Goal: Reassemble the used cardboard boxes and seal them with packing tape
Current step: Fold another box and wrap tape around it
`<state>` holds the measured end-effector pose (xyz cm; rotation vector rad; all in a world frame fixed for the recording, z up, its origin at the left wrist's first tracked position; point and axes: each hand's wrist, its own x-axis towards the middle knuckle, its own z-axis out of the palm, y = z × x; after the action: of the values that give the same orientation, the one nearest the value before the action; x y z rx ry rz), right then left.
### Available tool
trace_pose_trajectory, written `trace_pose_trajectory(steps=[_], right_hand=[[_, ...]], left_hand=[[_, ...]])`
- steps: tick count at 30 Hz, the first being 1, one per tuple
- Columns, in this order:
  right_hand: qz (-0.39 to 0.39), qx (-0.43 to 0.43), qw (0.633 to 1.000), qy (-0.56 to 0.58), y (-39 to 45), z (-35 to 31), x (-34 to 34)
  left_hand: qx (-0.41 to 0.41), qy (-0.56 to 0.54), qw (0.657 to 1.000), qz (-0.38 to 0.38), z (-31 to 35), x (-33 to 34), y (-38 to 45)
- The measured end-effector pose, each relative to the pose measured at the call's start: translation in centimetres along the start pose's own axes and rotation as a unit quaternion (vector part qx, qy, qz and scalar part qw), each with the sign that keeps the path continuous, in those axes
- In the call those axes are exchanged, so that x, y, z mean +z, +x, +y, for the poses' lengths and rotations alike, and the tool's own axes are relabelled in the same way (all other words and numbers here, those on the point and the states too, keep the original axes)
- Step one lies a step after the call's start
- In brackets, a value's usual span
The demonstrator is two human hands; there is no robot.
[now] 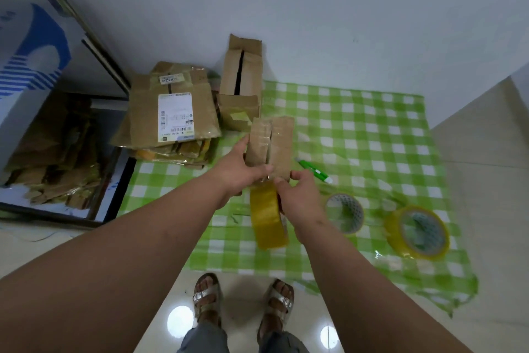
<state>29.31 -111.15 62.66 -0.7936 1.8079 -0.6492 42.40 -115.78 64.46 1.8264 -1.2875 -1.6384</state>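
A small brown cardboard box is held up over the green checked cloth, its two flaps meeting along a middle seam. My left hand grips the box's left side and near end, thumb by the seam. My right hand holds a yellow roll of packing tape on edge just below the box, with the tape's end at the box's near edge.
Two more tape rolls and a green-and-white cutter lie on the cloth to the right. A pile of flattened boxes and an assembled box sit by the wall. A tray of cardboard scraps is at left. My sandalled feet stand on the tile.
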Motion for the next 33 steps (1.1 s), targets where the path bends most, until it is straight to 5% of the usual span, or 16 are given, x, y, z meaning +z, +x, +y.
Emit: trace_pose_trajectory(steps=[7, 15, 20, 23, 27, 33], right_hand=[[-0.028, 0.015, 0.999, -0.01, 2.0, 0.2, -0.2], [-0.097, 0.051, 0.994, -0.028, 3.4, -2.1, -2.0], [-0.014, -0.1, 0.967, -0.233, 4.1, -1.6, -2.6], [-0.054, -0.196, 0.95, -0.237, 4.5, -1.2, -2.5], [-0.094, -0.198, 0.951, -0.217, 5.2, -0.5, -2.5], [-0.097, -0.197, 0.942, -0.253, 5.1, -0.6, -2.6]], left_hand=[[-0.027, 0.021, 0.998, 0.043, -0.4, 0.8, 1.6], [-0.034, -0.073, 0.992, 0.099, -1.5, 0.9, 1.8], [-0.072, -0.132, 0.988, -0.017, -3.5, 0.1, 0.3], [-0.089, -0.178, 0.98, -0.024, -3.8, 0.6, 0.0], [-0.137, -0.238, 0.961, 0.012, -3.6, 1.2, -0.2], [-0.119, -0.186, 0.974, 0.045, -3.3, 1.4, -0.8]])
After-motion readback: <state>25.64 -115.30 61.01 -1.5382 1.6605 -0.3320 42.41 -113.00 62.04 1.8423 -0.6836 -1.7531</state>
